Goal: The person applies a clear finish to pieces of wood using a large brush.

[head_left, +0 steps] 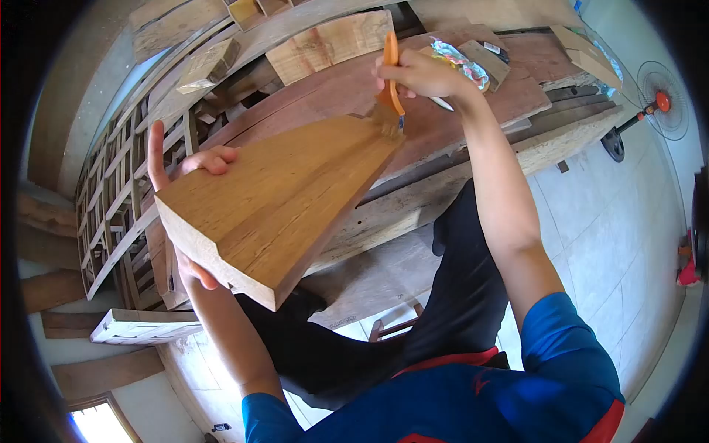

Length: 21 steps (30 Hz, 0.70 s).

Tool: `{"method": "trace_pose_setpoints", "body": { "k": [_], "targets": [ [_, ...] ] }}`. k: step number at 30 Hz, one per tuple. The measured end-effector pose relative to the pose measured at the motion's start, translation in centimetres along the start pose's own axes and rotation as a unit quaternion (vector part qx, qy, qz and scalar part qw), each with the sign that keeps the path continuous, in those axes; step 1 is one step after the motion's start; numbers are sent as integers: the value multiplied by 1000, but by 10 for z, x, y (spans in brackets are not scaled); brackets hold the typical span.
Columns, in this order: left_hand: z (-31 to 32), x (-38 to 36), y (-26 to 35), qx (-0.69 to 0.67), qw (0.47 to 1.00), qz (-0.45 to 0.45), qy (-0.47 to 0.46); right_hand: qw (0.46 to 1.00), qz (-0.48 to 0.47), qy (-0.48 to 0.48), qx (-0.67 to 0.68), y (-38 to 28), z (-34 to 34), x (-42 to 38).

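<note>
My left hand (198, 164) grips a thick wooden board (295, 173) at its near left end, with the thumb and fingers around the edge and the index finger raised. The board is tilted, its pale end grain facing me and its brown grooved face up. In my right hand (422, 74) is a paintbrush (391, 66) with an orange handle. Its bristles touch the far end of the board. The fingers are wrapped around the handle.
A reddish plank bench (310, 100) lies ahead, bearing a curved wood piece (332, 46), a wood block (210, 65) and a crumpled colourful packet (459, 63). A slatted wooden frame (122, 184) stands left. A fan (661, 102) is at the far right.
</note>
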<state>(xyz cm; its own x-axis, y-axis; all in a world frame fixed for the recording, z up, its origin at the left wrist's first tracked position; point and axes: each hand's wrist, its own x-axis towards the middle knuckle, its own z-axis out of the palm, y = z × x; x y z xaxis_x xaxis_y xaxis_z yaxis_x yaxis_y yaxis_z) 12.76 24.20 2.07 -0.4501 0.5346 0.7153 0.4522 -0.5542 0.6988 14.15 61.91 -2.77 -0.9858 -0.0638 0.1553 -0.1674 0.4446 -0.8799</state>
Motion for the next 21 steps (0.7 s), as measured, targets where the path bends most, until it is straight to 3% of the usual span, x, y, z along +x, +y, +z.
{"method": "trace_pose_setpoints", "body": {
  "k": [1, 4, 7, 10, 13, 16, 19, 21],
  "targets": [
    [-1, 1, -1, -4, 1000, 3, 0, 999, -21, 27, -36, 6, 2, 1],
    [0, 2, -2, -6, 1000, 4, -4, 983, 89, -89, -135, 7, 0, 5],
    [-1, 1, 0, 5, 1000, -9, 6, 995, 58, -77, -17, -21, 3, 0],
    [-2, -1, 0, 10, 1000, -2, -1, 987, -65, -66, 131, -81, 5, -23],
    [-3, 2, 3, 9, 1000, 6, -27, 963, -182, -72, 185, -123, 16, -42],
    [4, 5, 8, 21, 1000, -1, -21, 838, -264, -200, 433, -130, 36, -40],
    [28, 5, 38, 10, 971, -163, 176, 864, -289, -160, 381, -150, 51, -54],
    [27, 3, 36, 7, 973, -157, 169, 889, -280, -149, 330, -155, 54, -56]
  ]
}}
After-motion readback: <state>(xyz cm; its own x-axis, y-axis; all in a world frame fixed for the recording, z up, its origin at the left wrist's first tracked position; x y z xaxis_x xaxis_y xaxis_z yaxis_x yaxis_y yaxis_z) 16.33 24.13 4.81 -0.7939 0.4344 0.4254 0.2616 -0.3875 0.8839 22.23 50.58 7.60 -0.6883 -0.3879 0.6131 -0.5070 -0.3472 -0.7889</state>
